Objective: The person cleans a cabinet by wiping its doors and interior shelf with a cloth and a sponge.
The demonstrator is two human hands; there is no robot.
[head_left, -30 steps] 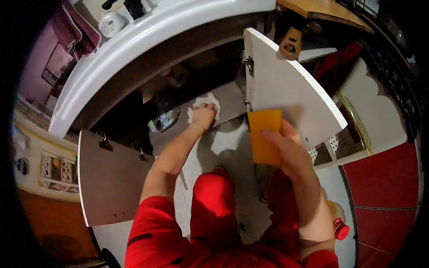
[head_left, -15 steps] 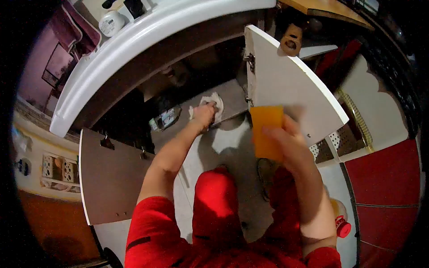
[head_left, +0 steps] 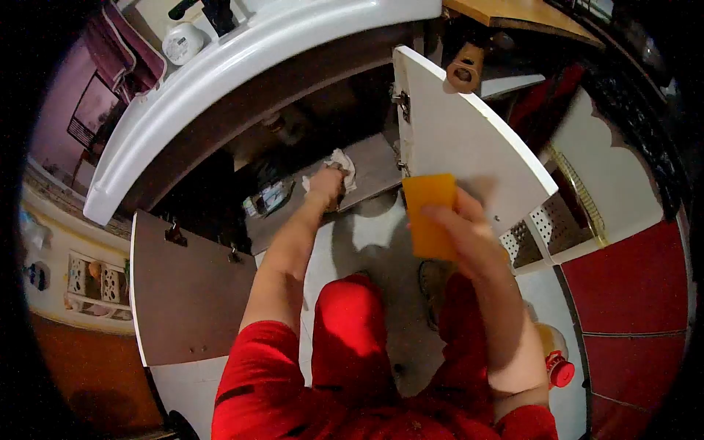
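My left hand [head_left: 326,186] reaches into the open sink cabinet and is closed on a crumpled white cloth [head_left: 342,163]. The cloth lies against the grey cabinet floor [head_left: 375,163]; part of it is hidden under my fingers. Held up in front of the right cabinet door [head_left: 469,125], my right hand [head_left: 473,227] grips a flat, rectangular orange sponge [head_left: 431,216], thumb across its near face. A small packet with a printed label [head_left: 273,196] rests left of the cloth.
The left cabinet door [head_left: 194,293] stands open beside my left arm. Above is the white sink rim [head_left: 242,70], with a round white container [head_left: 183,42] and a black tap [head_left: 216,15]. A red-capped bottle [head_left: 559,369] stands on the floor by my right forearm.
My left hand and the cloth have shifted slightly left along the cabinet floor, closer to the packet. My right hand still holds the orange sponge. The whole view has moved a little.
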